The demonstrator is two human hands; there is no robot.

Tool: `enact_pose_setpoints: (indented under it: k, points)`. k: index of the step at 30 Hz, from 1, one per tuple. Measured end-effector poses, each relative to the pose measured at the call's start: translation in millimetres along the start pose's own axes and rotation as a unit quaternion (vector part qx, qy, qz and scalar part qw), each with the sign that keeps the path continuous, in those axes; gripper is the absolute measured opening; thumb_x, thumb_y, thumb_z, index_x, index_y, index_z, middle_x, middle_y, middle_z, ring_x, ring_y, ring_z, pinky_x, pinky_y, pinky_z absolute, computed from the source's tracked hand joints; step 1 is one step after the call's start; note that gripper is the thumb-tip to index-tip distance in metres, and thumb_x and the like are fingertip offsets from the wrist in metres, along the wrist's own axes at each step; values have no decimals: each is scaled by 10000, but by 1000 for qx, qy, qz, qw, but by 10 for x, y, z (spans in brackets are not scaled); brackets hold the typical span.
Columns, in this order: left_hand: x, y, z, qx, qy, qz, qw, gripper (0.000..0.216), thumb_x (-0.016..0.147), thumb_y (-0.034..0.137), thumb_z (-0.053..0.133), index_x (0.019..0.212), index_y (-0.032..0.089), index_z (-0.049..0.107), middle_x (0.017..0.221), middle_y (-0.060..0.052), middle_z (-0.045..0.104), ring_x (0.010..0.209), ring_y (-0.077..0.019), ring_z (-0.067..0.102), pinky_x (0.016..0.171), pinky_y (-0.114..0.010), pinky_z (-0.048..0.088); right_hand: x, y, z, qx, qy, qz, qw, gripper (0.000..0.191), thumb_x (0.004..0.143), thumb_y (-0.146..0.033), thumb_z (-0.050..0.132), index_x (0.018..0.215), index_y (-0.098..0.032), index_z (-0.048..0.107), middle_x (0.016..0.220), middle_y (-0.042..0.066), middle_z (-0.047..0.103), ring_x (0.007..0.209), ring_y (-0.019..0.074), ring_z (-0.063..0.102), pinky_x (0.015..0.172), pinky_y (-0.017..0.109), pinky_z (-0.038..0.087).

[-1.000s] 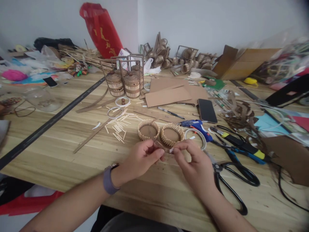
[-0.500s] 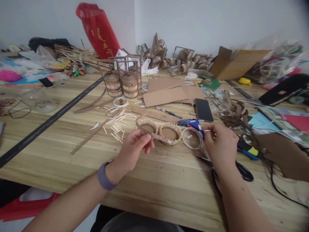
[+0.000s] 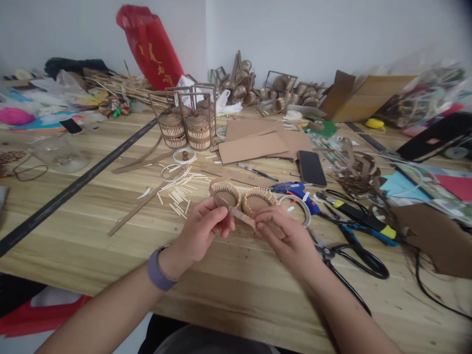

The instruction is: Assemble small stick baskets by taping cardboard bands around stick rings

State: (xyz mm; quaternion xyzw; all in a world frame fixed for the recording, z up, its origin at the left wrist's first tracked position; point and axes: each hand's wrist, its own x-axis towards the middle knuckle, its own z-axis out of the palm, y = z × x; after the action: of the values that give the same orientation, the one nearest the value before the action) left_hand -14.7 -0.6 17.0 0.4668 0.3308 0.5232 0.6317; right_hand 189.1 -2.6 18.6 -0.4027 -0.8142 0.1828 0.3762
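A thin brown strip (image 3: 241, 216) stretches between my two hands above the table. My left hand (image 3: 206, 223) pinches it near the left part, thumb on top. At its right end, the fingers of my right hand (image 3: 283, 236) close on the tip. Just behind the strip stand two small round baskets, a left one (image 3: 224, 191) and a right one (image 3: 258, 199), both ringed with short pale sticks on brown bases. My right hand partly covers the right basket and a roll of white tape (image 3: 298, 206) beside it.
Black-handled scissors (image 3: 350, 260), a utility knife (image 3: 357, 216) and a blue glue gun (image 3: 295, 189) lie on the right. Loose pale sticks (image 3: 179, 194) are scattered left of the baskets. Behind are a phone (image 3: 311, 167), cardboard pieces (image 3: 252, 146) and finished lidded baskets (image 3: 199, 130).
My right hand has moved left from beside the tape roll and glue gun to the strip's right end, uncovering the scissors and utility knife. My left hand has barely shifted.
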Motion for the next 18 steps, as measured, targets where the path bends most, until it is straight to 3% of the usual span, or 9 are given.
enact_pose_setpoints:
  k: [4,8,13,18]
  points:
    - [-10,-30,11,8,-7,39,999,284,825,456,619,761,187,555,615,14,622,484,-91,512,456,-218,391,-18,-82,-5,45,-4,47,998,139,902,-187,519,785,-219,586,769,12,662,740,166,618,694,305,479]
    - [-19,-49,18,30,27,59,997,244,836,417,632,767,186,589,629,12,629,526,-102,535,474,-221,413,-46,-154,1,99,-24,66,993,168,917,-217,480,826,-219,622,745,5,672,705,155,630,651,279,479]
    - [-38,-59,21,37,24,77,996,213,874,392,619,843,182,631,673,12,647,531,-93,533,503,-224,432,-76,-181,77,134,-39,90,986,112,893,-274,558,817,-214,614,735,3,665,688,152,627,626,261,488]
    - [-50,-75,9,42,-19,74,996,232,909,366,583,783,181,644,737,0,650,560,-90,525,541,-232,431,-84,-108,205,110,35,103,988,68,904,-276,543,864,-221,550,766,10,628,711,154,611,648,271,506]
